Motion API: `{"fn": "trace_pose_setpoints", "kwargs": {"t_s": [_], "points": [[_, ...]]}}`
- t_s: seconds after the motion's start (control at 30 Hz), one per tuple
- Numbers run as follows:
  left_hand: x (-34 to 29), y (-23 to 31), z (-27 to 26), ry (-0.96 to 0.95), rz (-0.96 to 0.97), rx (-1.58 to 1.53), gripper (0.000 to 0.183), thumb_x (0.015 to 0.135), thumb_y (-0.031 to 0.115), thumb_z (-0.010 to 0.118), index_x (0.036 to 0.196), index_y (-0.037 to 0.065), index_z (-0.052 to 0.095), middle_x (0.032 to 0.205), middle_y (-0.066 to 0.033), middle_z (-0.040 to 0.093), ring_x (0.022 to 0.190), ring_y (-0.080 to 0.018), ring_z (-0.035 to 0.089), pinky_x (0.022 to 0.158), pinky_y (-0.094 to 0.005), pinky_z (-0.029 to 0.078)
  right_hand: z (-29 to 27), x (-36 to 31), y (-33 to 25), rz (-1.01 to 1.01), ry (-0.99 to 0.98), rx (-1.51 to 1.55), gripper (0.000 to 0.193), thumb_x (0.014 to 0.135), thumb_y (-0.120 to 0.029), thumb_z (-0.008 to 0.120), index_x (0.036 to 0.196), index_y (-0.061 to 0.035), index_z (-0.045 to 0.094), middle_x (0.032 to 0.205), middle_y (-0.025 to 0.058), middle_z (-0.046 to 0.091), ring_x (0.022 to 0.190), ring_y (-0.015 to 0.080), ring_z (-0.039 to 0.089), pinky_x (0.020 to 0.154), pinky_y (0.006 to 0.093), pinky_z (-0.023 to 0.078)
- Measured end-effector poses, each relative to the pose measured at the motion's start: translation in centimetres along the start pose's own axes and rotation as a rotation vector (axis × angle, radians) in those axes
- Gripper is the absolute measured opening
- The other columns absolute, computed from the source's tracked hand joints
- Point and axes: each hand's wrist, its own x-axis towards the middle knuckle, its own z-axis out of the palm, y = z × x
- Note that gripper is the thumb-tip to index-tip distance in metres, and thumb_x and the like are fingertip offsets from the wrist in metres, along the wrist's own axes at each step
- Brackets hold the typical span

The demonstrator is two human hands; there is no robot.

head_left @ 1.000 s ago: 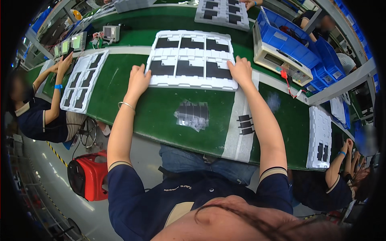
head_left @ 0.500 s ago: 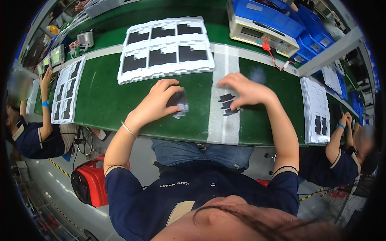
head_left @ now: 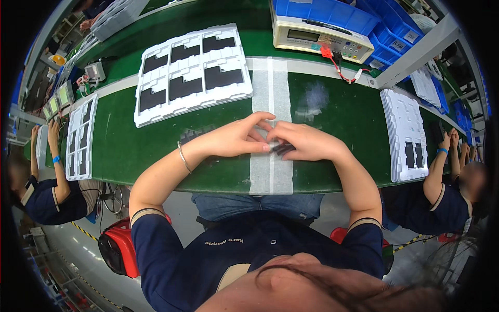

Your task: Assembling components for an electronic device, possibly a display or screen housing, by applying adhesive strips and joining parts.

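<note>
Both my hands meet over the pale strip (head_left: 270, 179) that runs down the green bench. Under the bent fingers of my right hand (head_left: 309, 141) are small black flat pieces (head_left: 284, 149), blurred and partly covered, pinched between thumb and forefinger. My left hand (head_left: 243, 137) is curved, with its forefinger and thumb apart; its fingertips come close to the right hand's and to the pieces. Anything inside its fingers is hidden. Beyond my left forearm lies a small stack of clear and dark films (head_left: 197, 133), partly covered by the arm.
A white tray (head_left: 195, 106) with black sheets in several compartments lies ahead to the left. More white trays stand at left (head_left: 80, 136) and right (head_left: 403, 136). At the back right are a bench meter (head_left: 322, 41) with red leads and blue bins (head_left: 397, 31). Co-workers sit on both sides.
My left hand has left the films and moved right to meet the right hand. My right fingers have closed on the black pieces. The view has shifted to the right.
</note>
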Motion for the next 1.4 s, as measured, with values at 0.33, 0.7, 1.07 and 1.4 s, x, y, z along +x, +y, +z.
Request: {"fn": "trace_pose_setpoints", "kwargs": {"t_s": [0.33,0.7,1.07,1.4], "points": [[0.5,-1.2,0.4,0.035,-0.067,-0.459,0.063,0.078,0.007,0.063,0.130,0.002,0.028,0.108,-0.0129,0.053,0.093,-0.0143,0.055,0.080,-0.0268,0.044,1.3,0.4,-1.3,0.026,0.338,0.105,0.051,0.058,0.000,0.075,0.098,-0.0085,0.045,0.106,0.0062,0.042,0.073,0.0185,0.056,0.060,0.0283,0.049],[-0.3,-0.5,0.2,0.253,0.038,-0.680,0.036,0.079,-0.005,0.057,0.113,0.003,0.047,0.096,-0.0054,0.057,0.086,-0.0103,0.055,0.074,-0.0255,0.047,-0.4,0.1,-0.5,-0.133,0.394,0.229,0.022,0.067,0.003,0.067,0.088,-0.0032,0.063,0.087,0.0071,0.057,0.069,0.0190,0.058,0.060,0.0265,0.047],[-5.2,0.2,-9.6,1.106,0.138,0.762,0.020,0.076,0.008,0.062,0.094,0.001,0.057,0.088,-0.0092,0.058,0.081,-0.0193,0.057,0.073,-0.0279,0.046,-0.2,0.2,-0.9,0.136,0.273,-0.191,0.021,0.066,-0.009,0.069,0.087,-0.0050,0.064,0.096,0.0067,0.045,0.096,0.0230,0.044,0.079,0.0309,0.039],[-13.2,-7.2,-18.9,1.190,-0.810,0.898,0.037,0.073,0.032,0.059,0.083,-0.003,0.064,0.085,-0.0220,0.063,0.082,-0.0358,0.061,0.074,-0.0414,0.048,-0.7,7.9,4.1,0.155,0.568,0.608,0.033,0.082,-0.009,0.057,0.114,-0.0053,0.050,0.117,0.0082,0.048,0.116,0.0209,0.042,0.093,0.0309,0.036]]}}
